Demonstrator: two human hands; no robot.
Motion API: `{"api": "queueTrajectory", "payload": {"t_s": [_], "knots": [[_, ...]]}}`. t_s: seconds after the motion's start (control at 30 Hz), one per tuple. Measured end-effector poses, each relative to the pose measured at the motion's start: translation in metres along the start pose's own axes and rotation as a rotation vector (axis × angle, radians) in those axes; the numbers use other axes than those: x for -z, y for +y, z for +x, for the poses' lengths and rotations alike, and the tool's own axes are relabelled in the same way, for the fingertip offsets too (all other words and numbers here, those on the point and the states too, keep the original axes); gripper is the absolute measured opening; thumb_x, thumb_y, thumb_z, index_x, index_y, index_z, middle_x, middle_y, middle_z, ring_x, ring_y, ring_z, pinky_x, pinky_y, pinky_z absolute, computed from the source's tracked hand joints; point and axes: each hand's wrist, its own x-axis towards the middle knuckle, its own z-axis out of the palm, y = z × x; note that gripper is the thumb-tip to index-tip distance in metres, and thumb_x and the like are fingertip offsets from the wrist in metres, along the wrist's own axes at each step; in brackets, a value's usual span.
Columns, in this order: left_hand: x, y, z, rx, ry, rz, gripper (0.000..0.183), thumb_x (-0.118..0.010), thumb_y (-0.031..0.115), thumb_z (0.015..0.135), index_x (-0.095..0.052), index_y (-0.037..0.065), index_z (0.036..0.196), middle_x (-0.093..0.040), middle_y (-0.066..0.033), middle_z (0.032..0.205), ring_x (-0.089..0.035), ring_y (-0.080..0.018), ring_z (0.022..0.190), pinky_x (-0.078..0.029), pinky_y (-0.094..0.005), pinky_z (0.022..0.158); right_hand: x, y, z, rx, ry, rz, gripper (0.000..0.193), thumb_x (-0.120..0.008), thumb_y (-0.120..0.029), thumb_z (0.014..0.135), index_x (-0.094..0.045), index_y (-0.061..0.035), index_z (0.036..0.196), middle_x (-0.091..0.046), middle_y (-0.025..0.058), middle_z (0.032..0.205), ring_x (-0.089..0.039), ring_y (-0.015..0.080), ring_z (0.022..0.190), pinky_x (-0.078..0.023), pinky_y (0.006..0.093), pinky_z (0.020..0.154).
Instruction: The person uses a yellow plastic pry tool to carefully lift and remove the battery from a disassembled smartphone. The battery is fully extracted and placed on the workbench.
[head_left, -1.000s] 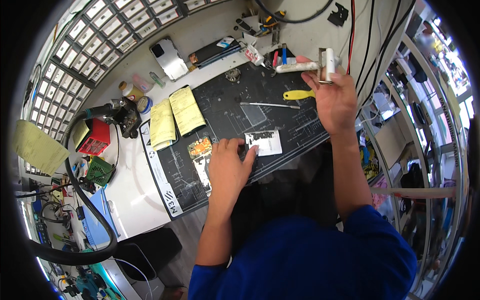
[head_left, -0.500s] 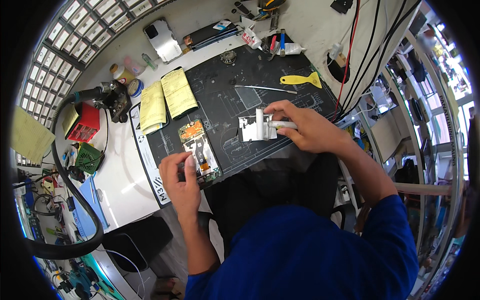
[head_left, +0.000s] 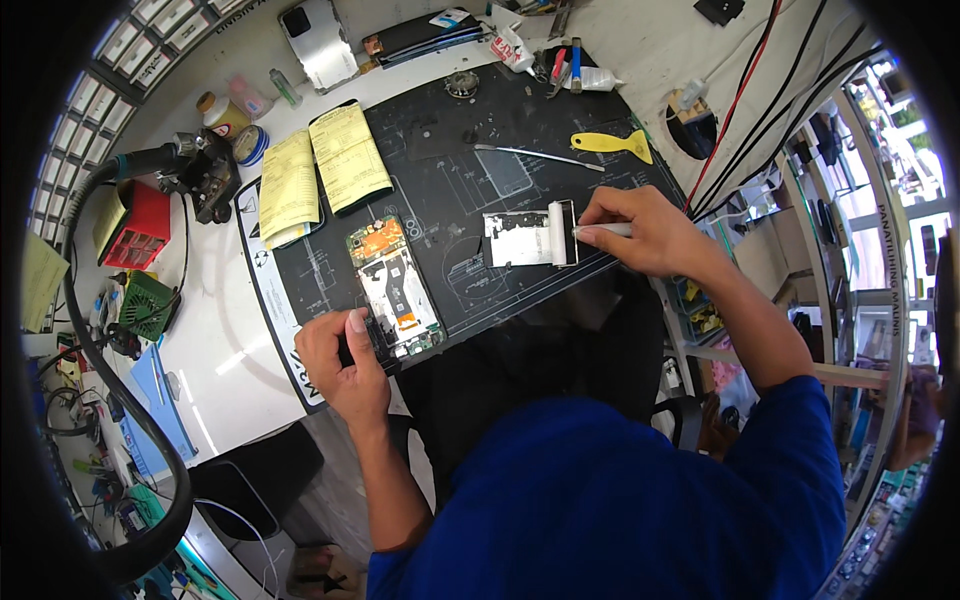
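Observation:
My right hand (head_left: 645, 232) grips the pale handle of a small roller (head_left: 557, 236). Its white cylinder lies across the right end of a flat white-and-silver rectangular piece (head_left: 516, 240) with dark patches along its edges, on the black work mat (head_left: 455, 185). Left of that piece lies an opened phone (head_left: 398, 285), its orange-and-green board and ribbon cable exposed. Beside the phone's lower left edge is my left hand (head_left: 345, 360), its fingers curled and the thumb upward. Something dark shows by the thumb; I cannot make out what it is.
Two dark phones with yellow paper slips (head_left: 348, 160) lie behind the opened phone. A metal spudger (head_left: 540, 157) and a yellow scraper (head_left: 612, 144) lie farther back. A microscope-like device (head_left: 205, 180) and a red box (head_left: 138, 230) stand left. Cables (head_left: 745, 110) hang at right.
The roller has moved to the right end of the flat piece, drawn by my right hand. My left hand stays beside the phone. The whole view has shifted slightly.

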Motion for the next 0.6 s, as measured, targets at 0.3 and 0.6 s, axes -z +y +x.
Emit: {"api": "queueTrajectory", "payload": {"t_s": [0.3, 0.6], "knots": [[0.002, 0.001, 0.001, 0.017, -0.031, 0.019, 0.017, -0.07, 0.016, 0.106, -0.076, 0.002, 0.098, -0.071, -0.0076, 0.098, -0.06, -0.0228, 0.1, -0.047, -0.0364, 0.095, 0.001, -0.005, 0.002, 0.116, 0.033, 0.007, 0.022, -0.077, -0.02, 0.1, -0.075, 0.0011, 0.107, -0.078, 0.0143, 0.093, -0.075, 0.023, 0.084, -0.058, 0.0355, 0.081], [0.002, 0.004, 0.001, 0.038, -0.043, 0.014, 0.015, -0.07, 0.015, 0.105, -0.076, 0.003, 0.098, -0.07, -0.0075, 0.097, -0.059, -0.0241, 0.103, -0.047, -0.038, 0.098, -0.002, 0.004, 0.011, 0.153, -0.002, -0.129, 0.02, -0.073, -0.022, 0.101, -0.073, -0.0033, 0.106, -0.076, 0.0184, 0.09, -0.073, 0.0373, 0.081, -0.056, 0.0429, 0.073]]}}
